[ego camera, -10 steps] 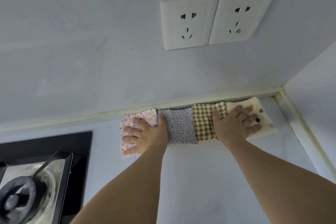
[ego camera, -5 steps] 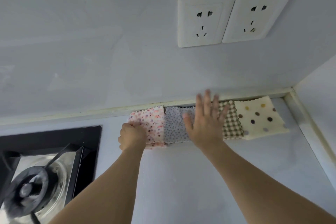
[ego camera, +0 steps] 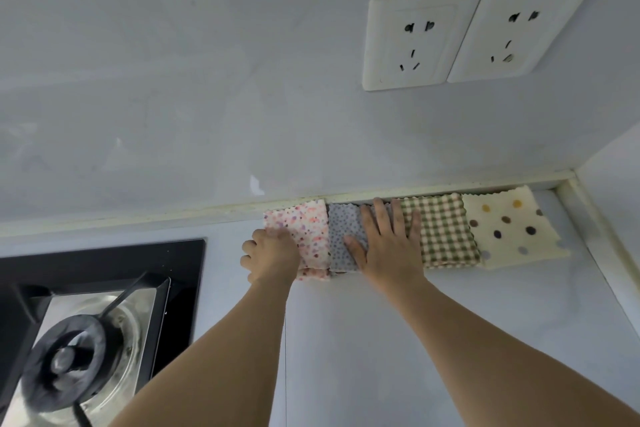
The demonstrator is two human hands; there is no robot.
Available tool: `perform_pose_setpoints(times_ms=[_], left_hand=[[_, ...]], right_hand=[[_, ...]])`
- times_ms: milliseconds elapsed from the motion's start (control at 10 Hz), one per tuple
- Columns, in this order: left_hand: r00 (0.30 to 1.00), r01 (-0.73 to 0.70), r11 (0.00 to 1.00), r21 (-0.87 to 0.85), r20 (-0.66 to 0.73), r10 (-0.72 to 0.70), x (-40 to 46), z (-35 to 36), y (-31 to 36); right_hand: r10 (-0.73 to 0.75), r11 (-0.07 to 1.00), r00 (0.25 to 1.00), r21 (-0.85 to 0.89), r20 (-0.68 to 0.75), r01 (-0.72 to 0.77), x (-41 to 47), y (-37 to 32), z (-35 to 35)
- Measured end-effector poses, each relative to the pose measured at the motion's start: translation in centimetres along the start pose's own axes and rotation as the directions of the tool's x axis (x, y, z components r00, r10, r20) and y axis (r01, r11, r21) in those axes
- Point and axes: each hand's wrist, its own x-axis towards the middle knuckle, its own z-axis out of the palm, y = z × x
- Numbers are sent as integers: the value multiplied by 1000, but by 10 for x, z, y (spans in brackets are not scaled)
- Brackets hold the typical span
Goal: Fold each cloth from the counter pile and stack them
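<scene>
Lying folded in a row along the wall ledge (ego camera: 242, 210), four cloths on the counter (ego camera: 450, 340): pink floral cloth (ego camera: 310, 232) farthest from the corner, then grey dotted cloth (ego camera: 341, 239), green checked cloth (ego camera: 441, 230), and cream spotted cloth (ego camera: 509, 225) nearest the corner. Each touching or slightly overlapping its neighbour. Pressed flat on the grey dotted cloth, right hand (ego camera: 388, 246), fingers straight and spread, fingertips reaching the ledge, little finger over the checked cloth's edge. Gripped at the floral cloth's outer edge, left hand (ego camera: 270, 255), fingers curled, thumb hidden. Set away from the ledge beyond the left hand, black gas hob (ego camera: 104, 263) with burner (ego camera: 65, 362). Mounted above the ledge, two white sockets (ego camera: 476, 33).
</scene>
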Motion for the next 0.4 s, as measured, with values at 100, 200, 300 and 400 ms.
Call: perform_pose_setpoints(times_ms=[100,200,300,400], left_hand=[[1000,2,1000,-3,-21,-2,-1,-3,0],[994,-58,998,15,-87,59,-13,-10,-2],[947,-283,959,20,-155,283,-26,-17,-10],[779,-611,792,-19,-196,596,-50,-22,-15]], right_hand=[[-10,1000,1000,-1,13,10,-3,2,-7],[-3,1000,1000,31,-27,4,-16,6,-16],[14,995,991,97,-131,-2,-36,8,-28],[56,988,980,152,-192,-26,-58,13,-45]])
